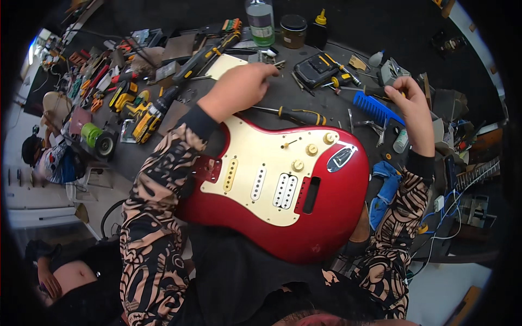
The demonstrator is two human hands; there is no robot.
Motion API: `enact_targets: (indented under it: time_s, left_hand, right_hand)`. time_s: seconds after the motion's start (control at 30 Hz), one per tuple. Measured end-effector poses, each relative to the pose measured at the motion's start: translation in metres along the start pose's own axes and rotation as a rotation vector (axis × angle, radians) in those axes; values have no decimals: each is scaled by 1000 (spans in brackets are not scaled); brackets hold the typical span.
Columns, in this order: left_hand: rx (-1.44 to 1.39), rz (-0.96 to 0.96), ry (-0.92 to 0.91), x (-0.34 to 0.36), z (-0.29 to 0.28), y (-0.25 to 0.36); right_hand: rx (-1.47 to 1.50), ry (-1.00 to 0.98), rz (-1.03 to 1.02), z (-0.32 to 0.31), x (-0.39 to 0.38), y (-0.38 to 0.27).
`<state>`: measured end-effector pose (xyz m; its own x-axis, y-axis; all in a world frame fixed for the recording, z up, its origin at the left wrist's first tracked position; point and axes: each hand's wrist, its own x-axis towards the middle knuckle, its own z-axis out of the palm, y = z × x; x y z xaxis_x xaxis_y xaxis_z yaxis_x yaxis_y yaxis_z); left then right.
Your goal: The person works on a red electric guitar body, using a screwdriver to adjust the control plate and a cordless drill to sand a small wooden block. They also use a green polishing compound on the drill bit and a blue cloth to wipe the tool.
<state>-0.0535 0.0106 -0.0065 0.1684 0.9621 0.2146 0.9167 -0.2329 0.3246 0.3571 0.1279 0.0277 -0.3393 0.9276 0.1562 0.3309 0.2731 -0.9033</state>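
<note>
A red electric guitar body point(337, 223) lies in front of me, its neck pocket bare at the left. Its cream pickguard point(239, 141) carries pickups, knobs and a switch. My left hand point(242, 89) is above the guitar's upper left edge, fingers curled together beside small metal parts point(278, 64) on the bench; whatever they pinch is hidden. At the far right, my right hand point(413, 106) is closed on a dark-handled screwdriver point(374, 91), over a blue comb point(375, 110). Another screwdriver point(302, 116), black and yellow, rests just beyond the guitar.
A yellow drill point(149, 117) and many tools crowd the bench's left side. A bottle point(261, 24), a jar point(293, 31) and a black case point(315, 69) stand or lie at the back. Blue cloth point(385, 190) is right of the guitar. Other people point(51, 155) are at left.
</note>
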Motion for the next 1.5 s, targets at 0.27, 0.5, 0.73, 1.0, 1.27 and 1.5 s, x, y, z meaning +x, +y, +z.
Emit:
enact_targets:
  time_s: [0.27, 0.5, 0.73, 1.0, 1.27, 1.5]
  left_hand:
    - [-130, 45, 37, -75, -70, 11]
    - [-92, -155, 346, -173, -84, -6]
    - [-75, -276, 772, -272, -94, -24]
    - [123, -511, 998, -367, -82, -27]
    - [60, -561, 1077, -417, -89, -46]
    - [-224, -400, 967, -402, -75, 8]
  right_hand:
    - [-252, -93, -32, 12, 7, 45]
    - [-736, -124, -423, 71, -10, -16]
    - [-790, -659, -417, 104, -6, -38]
    - [-908, -710, -467, 115, 1, -37]
    - [-505, -403, -309, 94, -43, -76]
    - [306, -343, -154, 145, -214, -155]
